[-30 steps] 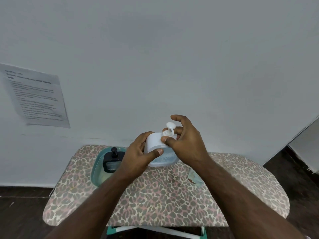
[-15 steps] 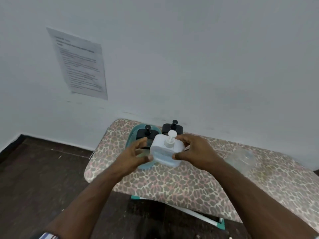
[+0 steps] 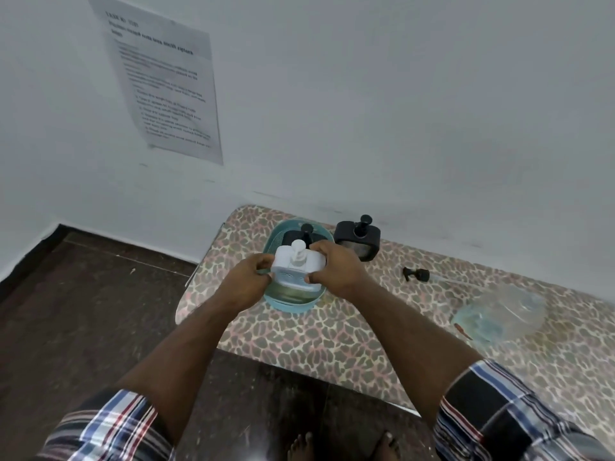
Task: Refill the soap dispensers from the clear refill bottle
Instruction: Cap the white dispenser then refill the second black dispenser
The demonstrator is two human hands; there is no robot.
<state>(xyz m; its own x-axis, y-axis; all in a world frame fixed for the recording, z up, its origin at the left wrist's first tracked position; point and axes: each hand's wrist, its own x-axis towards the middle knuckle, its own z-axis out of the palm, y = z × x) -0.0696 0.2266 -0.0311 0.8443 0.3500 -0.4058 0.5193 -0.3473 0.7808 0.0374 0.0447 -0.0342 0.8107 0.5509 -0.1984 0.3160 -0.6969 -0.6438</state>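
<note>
White-topped clear dispenser (image 3: pixel 297 271), pale liquid.

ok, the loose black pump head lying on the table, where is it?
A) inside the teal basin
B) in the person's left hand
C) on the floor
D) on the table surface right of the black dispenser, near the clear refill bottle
D: the loose pump head lies flat on the patterned table, right of the black dispenser and left of the clear refill bottle, outside the teal basin and away from both hands.

Leopard-print table (image 3: pixel 299 344) — teal basin (image 3: pixel 289 302) near its left edge, black dispenser (image 3: pixel 357 239) by the back edge, loose pump (image 3: pixel 416 273), clear refill bottle (image 3: pixel 499 316) rightward.
</note>
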